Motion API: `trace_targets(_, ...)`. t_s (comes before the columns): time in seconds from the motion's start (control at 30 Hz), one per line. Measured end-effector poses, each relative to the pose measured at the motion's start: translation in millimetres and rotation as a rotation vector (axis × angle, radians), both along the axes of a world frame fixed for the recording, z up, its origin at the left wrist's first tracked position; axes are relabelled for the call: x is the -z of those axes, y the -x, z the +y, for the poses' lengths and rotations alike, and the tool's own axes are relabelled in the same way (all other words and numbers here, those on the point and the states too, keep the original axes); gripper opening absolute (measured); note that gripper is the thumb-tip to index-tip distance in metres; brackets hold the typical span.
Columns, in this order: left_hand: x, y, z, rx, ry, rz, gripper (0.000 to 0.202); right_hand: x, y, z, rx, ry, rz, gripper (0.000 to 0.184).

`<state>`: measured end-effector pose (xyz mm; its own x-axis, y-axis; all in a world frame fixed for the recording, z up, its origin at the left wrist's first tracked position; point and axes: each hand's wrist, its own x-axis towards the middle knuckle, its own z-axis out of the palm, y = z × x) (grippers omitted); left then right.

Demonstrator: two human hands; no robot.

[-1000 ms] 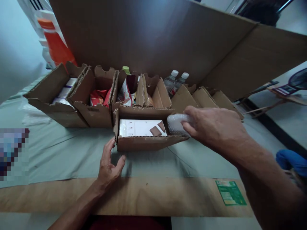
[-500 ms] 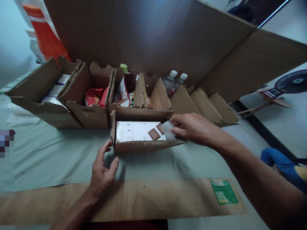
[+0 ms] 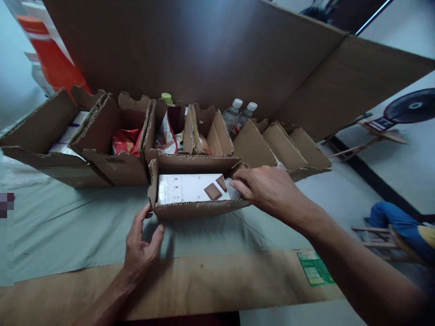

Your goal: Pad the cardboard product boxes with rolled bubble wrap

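Clear plastic pack (image 3: 233, 190): located at the right end of the near cardboard bin (image 3: 200, 210), between its long walls, right of the white carton (image 3: 186, 186). Pinched, as far as shows, by the thumb and fingers of the right hand (image 3: 267, 186). Left hand (image 3: 141, 246) held with thumb and fingers spread, by the bin's near left corner; whether the corner is touched cannot be told.

Progress, as judged: carton laid in the bin, unheld; pack brought within the walls, not yet released.

Hidden: most of the pack, by the right hand; its contents cannot be made out. On the far side of the surface (image 3: 84, 231), red packets (image 3: 125, 141) are partly covered by bin walls; the lower parts of the clear bottles (image 3: 231, 117) are concealed. Near right, the green card (image 3: 313, 268) is overlapped by the right arm (image 3: 346, 256).
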<state>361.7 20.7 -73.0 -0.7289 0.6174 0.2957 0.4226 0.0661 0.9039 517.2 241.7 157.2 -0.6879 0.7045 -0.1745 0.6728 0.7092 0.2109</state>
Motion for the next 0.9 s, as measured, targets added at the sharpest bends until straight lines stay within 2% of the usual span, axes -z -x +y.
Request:
trace_targets(0.1,1.3,0.9,-0.1,-0.013,0.003,-0.02,0.055,-5.5,-31.5,-7.2,-0.06,-0.088,0.284,0.031)
trace_targets(0.2,-1.7,3.0,-1.3,-0.018,-0.003,-0.041,0.055,1.9,-73.5,-13.0,-0.058,-0.13,0.605,0.027)
trace_targets(0.27,-7.0,4.7,-3.0,-0.019,-0.015,-0.063,0.056,18.5,-98.4,-16.4,0.021,-0.066,0.755,0.025)
trace_targets(0.37,-18.4,6.6,-6.3,-0.029,-0.045,-0.102,0.058,57.6,-119.7,-21.6,0.141,0.125,0.862,0.022)
trace_targets(0.47,-28.7,8.1,-7.8,-0.021,-0.055,-0.157,0.064,97.2,-118.2,-26.8,0.165,0.284,0.907,0.03)
trace_targets(0.53,-33.2,9.7,-5.3,0.01,-0.031,-0.211,0.07,115.2,-107.1,-28.0,0.167,0.345,0.942,0.035)
trace_targets(0.6,-36.0,11.3,1.2,0.072,0.0,-0.265,0.071,125.3,-92.0,-25.9,0.167,0.381,0.989,0.034)
trace_targets(0.73,-39.0,6.6,21.8,0.192,0.063,-0.318,0.063,133.4,-71.2,-21.0,0.151,0.428,1.064,0.025)
trace_targets(0.83,-38.9,-8.8,24.8,0.193,0.066,-0.319,0.062,143.4,-82.1,-36.0,0.192,0.367,1.106,0.021)
trace_targets(0.9,-38.0,-18.9,10.5,0.181,0.084,-0.307,0.06,154.3,-98.6,-59.7,0.219,0.283,1.113,0.02)
